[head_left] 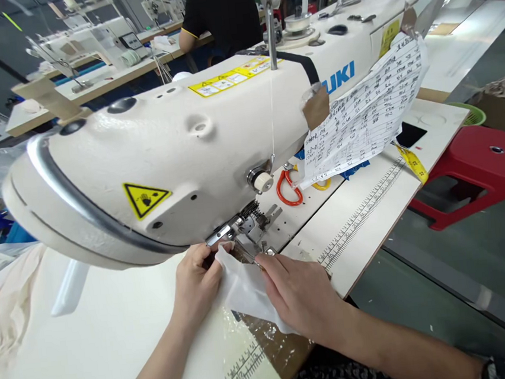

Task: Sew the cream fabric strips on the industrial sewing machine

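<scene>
A piece of thin white fabric lies under the needle area of a white sewing machine. My left hand pinches the fabric's left edge close to the metal presser parts, its fingers curled. On the right, my right hand is closed on the fabric's other side, thumb and forefinger beside the metal plate. The needle itself is hidden among the metal parts. Fingertips of both hands are partly covered by the cloth and the machine.
Orange-handled scissors lie behind the needle area. A handwritten paper sheet hangs from the machine. Printed rulers mark the table edge. Pale gathered cloth lies at left, a red stool at right. Another person sits beyond.
</scene>
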Motion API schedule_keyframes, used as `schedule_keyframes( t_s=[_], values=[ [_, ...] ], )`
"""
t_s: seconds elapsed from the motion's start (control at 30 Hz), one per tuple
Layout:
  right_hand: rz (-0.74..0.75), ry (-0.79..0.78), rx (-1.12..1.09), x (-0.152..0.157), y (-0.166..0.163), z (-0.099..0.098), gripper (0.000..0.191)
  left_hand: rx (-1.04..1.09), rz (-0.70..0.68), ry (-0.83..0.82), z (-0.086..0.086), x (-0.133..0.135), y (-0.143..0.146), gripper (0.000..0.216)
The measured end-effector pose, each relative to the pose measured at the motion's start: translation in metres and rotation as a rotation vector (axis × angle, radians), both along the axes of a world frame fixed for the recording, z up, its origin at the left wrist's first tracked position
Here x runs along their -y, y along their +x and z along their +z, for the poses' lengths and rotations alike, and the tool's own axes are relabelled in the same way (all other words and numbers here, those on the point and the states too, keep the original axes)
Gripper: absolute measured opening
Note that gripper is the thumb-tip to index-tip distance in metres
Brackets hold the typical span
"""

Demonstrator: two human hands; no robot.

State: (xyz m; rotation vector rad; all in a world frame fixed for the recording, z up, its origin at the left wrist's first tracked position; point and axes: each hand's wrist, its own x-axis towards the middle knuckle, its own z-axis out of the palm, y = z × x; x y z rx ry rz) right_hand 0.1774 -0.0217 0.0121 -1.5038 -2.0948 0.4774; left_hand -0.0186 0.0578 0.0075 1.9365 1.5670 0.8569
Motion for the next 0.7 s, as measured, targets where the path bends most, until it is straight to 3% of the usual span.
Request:
schedule_keyframes(
  t_s=[0.7],
  values=[
    [0.007,-0.019,0.009,0.0002,-0.0010,0.0009,0.034,-0.008,-0.010,-0.015,-0.0005,-0.0001,-0.0013,0.027]
  ],
)
